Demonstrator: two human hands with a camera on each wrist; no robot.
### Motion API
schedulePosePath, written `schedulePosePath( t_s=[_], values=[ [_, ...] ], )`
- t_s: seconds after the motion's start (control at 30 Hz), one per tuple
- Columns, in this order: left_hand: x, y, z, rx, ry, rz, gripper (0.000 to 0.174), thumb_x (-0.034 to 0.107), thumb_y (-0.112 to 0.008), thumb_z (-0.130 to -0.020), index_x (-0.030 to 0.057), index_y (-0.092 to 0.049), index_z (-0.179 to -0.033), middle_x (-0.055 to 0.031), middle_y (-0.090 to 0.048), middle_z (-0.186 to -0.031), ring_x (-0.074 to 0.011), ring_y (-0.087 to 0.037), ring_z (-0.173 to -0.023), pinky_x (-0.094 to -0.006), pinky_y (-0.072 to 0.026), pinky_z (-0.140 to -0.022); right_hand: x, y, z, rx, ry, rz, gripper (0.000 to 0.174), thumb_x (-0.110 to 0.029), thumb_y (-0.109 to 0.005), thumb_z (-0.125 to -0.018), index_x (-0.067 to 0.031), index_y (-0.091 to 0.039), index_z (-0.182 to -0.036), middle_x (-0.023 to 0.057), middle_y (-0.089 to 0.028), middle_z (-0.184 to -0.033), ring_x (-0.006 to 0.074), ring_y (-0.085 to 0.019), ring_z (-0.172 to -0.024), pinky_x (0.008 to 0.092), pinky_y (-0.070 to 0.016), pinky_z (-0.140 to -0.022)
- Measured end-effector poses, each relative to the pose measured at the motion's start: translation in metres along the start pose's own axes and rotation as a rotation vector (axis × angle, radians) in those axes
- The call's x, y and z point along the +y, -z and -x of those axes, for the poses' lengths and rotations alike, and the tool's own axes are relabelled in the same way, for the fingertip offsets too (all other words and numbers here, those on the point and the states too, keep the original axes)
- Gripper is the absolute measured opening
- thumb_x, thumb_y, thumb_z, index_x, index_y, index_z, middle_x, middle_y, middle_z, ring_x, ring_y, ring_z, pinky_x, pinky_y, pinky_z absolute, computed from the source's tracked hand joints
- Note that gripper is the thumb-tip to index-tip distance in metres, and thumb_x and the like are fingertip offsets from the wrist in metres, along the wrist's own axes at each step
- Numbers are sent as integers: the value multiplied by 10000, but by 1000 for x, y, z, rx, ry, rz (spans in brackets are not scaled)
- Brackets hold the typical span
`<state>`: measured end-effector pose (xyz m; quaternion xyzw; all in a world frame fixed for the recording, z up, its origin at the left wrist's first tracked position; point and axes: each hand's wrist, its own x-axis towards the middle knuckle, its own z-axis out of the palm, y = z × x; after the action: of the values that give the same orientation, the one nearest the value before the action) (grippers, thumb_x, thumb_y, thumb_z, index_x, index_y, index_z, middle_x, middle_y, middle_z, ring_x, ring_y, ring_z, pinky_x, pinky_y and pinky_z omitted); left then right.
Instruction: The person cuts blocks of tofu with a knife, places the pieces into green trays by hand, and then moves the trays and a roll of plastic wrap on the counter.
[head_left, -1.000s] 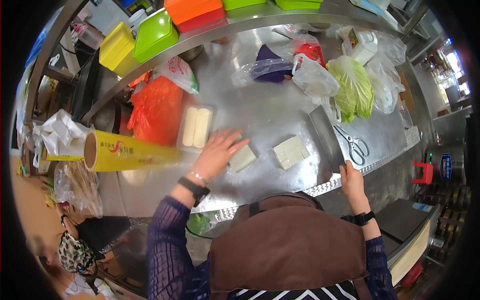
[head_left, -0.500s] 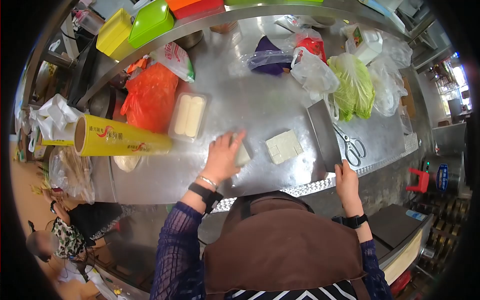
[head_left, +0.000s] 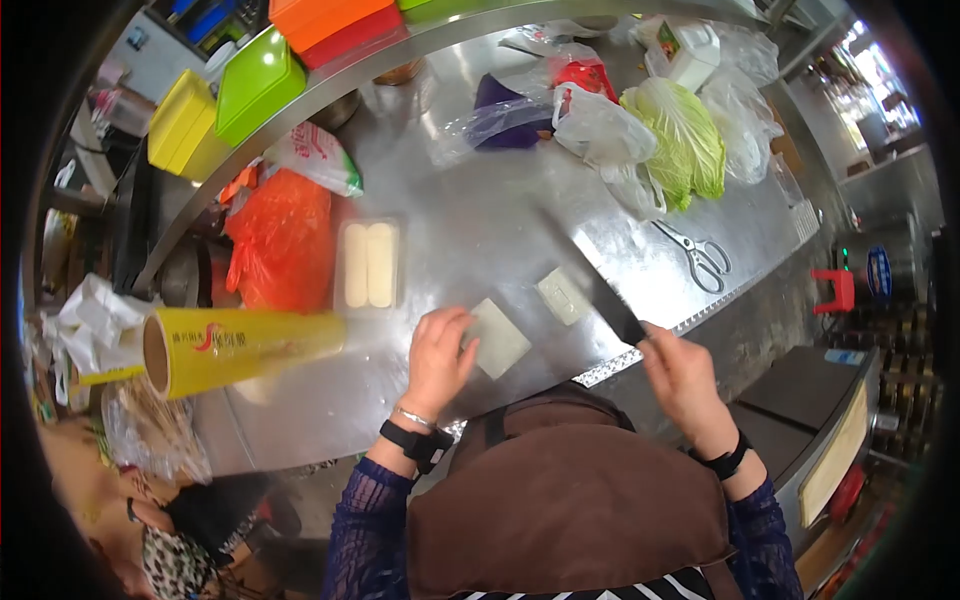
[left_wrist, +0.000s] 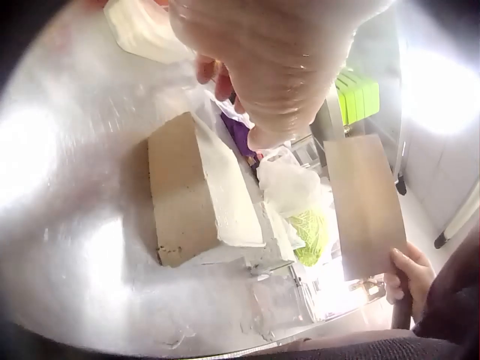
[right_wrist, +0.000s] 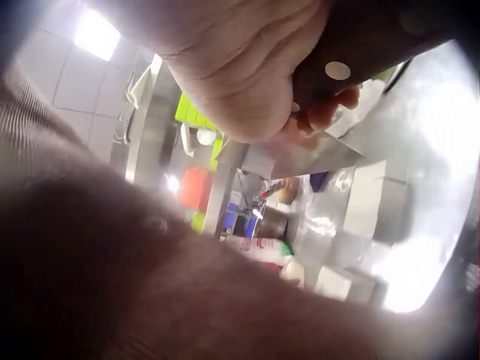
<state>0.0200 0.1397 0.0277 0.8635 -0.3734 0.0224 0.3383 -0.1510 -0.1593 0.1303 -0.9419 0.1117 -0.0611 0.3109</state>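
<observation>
Two pale grey-white tofu blocks lie on the steel table. My left hand (head_left: 438, 362) is beside the left tofu block (head_left: 499, 340), its fingers loosely bent and holding nothing. In the left wrist view that hand is above and apart from the block (left_wrist: 184, 191). My right hand (head_left: 690, 390) grips a cleaver (head_left: 607, 300) by its dark handle, which shows light rivets in the right wrist view. The broad blade is lifted and tilted, overlapping the edge of the right tofu block (head_left: 563, 296) in the head view. Shallow lines mark the top of this block.
White rolls in a clear tray (head_left: 370, 265), a red bag (head_left: 283, 240) and a yellow cling film roll (head_left: 235, 345) lie to the left. Scissors (head_left: 697, 257) rest near the right edge. A Chinese cabbage (head_left: 675, 140) and plastic bags sit behind. A steel shelf (head_left: 420, 50) crosses above the back.
The right hand has lifted the cleaver off the table beside the scissors and brought it left, to the right tofu block. My left hand has come off the left block to its left side.
</observation>
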Motion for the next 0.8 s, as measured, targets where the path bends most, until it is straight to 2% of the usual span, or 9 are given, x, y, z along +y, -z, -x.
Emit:
schedulePosePath(
  t_s=[0.07,0.1,0.13,0.2,0.23,0.37,0.6,0.8],
  values=[
    [-6,0,0,-59,-128,60,378,47,-782,-791,66,-665,-1150,-110,-663,-1211,-362,-614,-1096,-447,-514,-942,-26,-17,1,-50,63,-1,305,-85,-702,-948,-81,-657,-1249,153,-693,-777,352,-697,-698,427,-555,-624],
    [-8,-5,0,-49,-182,87,329,43,-786,-779,70,-683,-1091,-92,-676,-1155,-349,-626,-1073,-439,-515,-938,-28,-32,5,-41,118,1,340,-89,-702,-939,-98,-654,-1274,130,-690,-777,333,-692,-686,424,-556,-608],
    [-10,-9,-1,-67,-207,113,316,44,-786,-771,66,-689,-1070,-93,-677,-1131,-348,-627,-1057,-441,-516,-925,-35,-40,8,-77,100,29,337,-92,-700,-939,-100,-656,-1273,123,-681,-770,327,-685,-674,423,-551,-600],
    [-14,-14,-3,-102,-252,161,289,44,-788,-754,57,-700,-1028,-95,-680,-1084,-348,-629,-1025,-447,-517,-899,-49,-53,18,-153,68,76,331,-98,-695,-940,-103,-660,-1269,108,-662,-756,313,-671,-651,420,-542,-584],
    [-19,-16,0,-119,-248,154,277,51,-780,-761,52,-706,-1028,-96,-681,-1082,-350,-629,-1033,-453,-518,-897,-54,-60,23,-140,71,82,313,-107,-676,-943,-107,-665,-1256,80,-612,-724,286,-643,-612,413,-525,-550],
    [-30,-19,6,-174,-267,125,266,62,-762,-758,30,-718,-1018,-107,-682,-1074,-359,-630,-1028,-466,-517,-885,-67,-78,47,-167,25,179,322,-106,-663,-922,-118,-674,-1244,50,-559,-696,245,-624,-588,399,-508,-509],
    [-39,-21,3,-204,-315,150,292,54,-755,-717,6,-706,-1000,-144,-665,-1043,-387,-616,-995,-480,-513,-859,-79,-85,56,-176,-68,201,344,-139,-701,-943,-127,-669,-1285,64,-598,-733,262,-634,-600,404,-526,-535],
    [-40,-20,0,-217,-338,158,288,54,-753,-726,12,-699,-1006,-152,-650,-1039,-393,-609,-980,-491,-508,-834,-81,-91,58,-159,-90,185,356,-138,-698,-944,-138,-662,-1298,63,-596,-728,268,-630,-592,410,-526,-533]
  ],
)
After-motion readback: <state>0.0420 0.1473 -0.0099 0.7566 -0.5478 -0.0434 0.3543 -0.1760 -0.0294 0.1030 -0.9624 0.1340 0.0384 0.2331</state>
